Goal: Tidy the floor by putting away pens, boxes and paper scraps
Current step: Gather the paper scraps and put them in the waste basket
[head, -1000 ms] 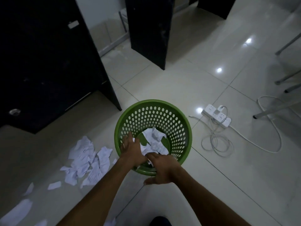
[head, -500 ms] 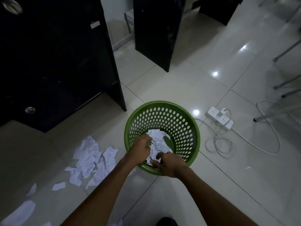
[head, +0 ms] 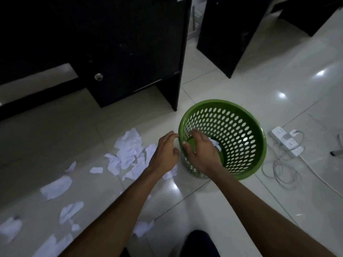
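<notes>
A green perforated basket stands on the tiled floor with white paper scraps in its bottom. My right hand hovers over the basket's near-left rim, fingers spread and relaxed, holding nothing. My left hand is just outside the rim on the left, fingers loosely curved and empty. A heap of torn paper scraps lies on the floor left of my left hand. More scraps trail toward the lower left.
Dark desk cabinets stand behind the basket, another dark panel at the back right. A white power strip with coiled cables lies right of the basket. My dark shoe shows at the bottom edge.
Both hands have come up out of the basket and moved left, now empty. The view has swung left, so the basket sits further right and more floor scraps show.
</notes>
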Available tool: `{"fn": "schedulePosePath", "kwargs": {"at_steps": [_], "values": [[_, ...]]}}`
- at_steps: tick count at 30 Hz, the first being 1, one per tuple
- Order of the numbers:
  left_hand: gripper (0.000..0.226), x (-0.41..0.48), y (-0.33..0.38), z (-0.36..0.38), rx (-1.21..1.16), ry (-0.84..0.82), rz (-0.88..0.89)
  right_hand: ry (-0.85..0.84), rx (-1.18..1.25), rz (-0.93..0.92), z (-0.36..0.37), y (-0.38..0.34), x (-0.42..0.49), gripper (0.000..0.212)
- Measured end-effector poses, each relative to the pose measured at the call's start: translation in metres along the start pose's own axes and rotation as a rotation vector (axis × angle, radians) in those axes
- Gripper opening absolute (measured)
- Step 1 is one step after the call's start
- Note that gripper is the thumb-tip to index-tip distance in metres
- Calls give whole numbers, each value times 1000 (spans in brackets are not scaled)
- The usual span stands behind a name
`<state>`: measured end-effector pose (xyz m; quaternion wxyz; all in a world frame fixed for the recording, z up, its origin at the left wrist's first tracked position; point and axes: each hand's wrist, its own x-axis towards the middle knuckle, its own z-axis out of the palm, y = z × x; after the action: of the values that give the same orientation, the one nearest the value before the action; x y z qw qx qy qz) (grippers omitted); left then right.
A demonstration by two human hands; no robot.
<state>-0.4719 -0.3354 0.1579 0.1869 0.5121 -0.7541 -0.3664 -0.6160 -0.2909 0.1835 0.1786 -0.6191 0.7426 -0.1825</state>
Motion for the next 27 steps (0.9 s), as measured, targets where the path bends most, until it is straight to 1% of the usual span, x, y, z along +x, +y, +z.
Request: {"fn": "schedulePosePath", "kwargs": {"at_steps": [2, 5, 7, 8, 10, 14, 16, 19, 23, 27], "values": [[49, -16, -17, -1, 16, 7, -38, 37, -44, -122, 4, -11, -6, 50], [48, -55, -45, 2, 35, 1, -110, 91, -92, -356, 20, -30, -30, 44], [50, -84, -64, 6, 30, 3, -176, 53, -116, -453, 38, -37, -48, 48], [51, -99, -73, 9, 16, -3, -204, -2, -116, -465, 48, -40, -57, 52], [53, -130, -92, 15, 1, -7, -274, -128, -103, -445, 74, -40, -78, 62], [56, -199, -139, 26, 11, 18, -416, -318, -132, -389, 133, -28, -123, 77], [56, -227, -160, 30, 10, 39, -456, -381, -173, -354, 152, -15, -139, 82], [56, -290, -199, 31, 14, 60, -612, -507, -238, -334, 191, -9, -170, 86], [54, -358, -250, 32, -14, 141, -820, -572, -299, -335, 235, -8, -191, 86], [66, -399, -284, 29, 33, 192, -1068, -617, -366, -311, 264, -9, -201, 90]]}}
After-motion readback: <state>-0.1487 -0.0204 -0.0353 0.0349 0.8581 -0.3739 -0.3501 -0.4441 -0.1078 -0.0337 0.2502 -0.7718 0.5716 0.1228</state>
